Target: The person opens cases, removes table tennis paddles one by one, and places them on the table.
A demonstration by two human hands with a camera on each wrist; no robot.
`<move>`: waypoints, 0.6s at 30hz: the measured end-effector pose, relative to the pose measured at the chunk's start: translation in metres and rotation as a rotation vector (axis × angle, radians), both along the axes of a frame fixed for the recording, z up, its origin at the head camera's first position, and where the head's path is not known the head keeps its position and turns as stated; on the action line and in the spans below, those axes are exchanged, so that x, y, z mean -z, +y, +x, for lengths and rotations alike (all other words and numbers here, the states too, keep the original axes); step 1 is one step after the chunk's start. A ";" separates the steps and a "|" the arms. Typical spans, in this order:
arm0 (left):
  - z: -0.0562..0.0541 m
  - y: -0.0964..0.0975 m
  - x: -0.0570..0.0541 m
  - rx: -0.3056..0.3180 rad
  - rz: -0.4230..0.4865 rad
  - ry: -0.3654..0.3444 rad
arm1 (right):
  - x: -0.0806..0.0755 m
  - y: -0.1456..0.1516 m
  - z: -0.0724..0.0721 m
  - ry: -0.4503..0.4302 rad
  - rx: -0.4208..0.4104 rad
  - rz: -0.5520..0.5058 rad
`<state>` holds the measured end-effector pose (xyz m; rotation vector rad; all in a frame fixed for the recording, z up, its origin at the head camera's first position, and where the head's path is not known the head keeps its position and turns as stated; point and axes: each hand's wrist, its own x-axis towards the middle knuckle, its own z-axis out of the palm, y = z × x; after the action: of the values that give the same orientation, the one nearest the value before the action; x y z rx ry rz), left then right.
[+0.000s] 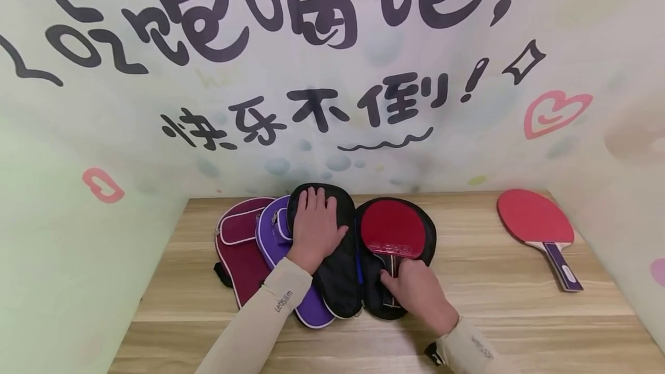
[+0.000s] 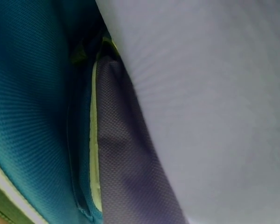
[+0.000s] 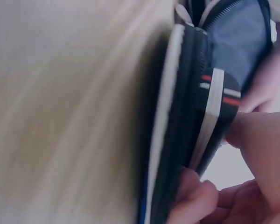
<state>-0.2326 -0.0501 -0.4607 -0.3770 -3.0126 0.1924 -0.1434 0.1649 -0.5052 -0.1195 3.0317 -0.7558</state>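
Both halves of the black case [image 1: 340,284] lie open: your left hand [image 1: 317,229] rests spread on the left half; your right hand [image 1: 419,290] grips the red paddle [image 1: 393,227] by its handle, over the right half.

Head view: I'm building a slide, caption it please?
Left hand on an open black case, right hand holding the red paddle inside.

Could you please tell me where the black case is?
In the head view, the black case lies open at lower centre, its left half partly over the purple case, its right half under a red paddle.
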 end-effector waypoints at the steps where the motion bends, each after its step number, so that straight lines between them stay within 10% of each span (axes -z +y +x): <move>1: 0.000 0.000 0.000 -0.001 0.002 0.001 | -0.003 0.003 0.000 0.004 0.001 0.006; 18: -0.002 0.001 0.002 -0.009 0.009 -0.002 | -0.028 0.065 0.005 0.041 0.111 -0.099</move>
<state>-0.2342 -0.0493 -0.4626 -0.3630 -3.0165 0.1787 -0.1385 0.2302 -0.4775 0.0326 3.0605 -0.9233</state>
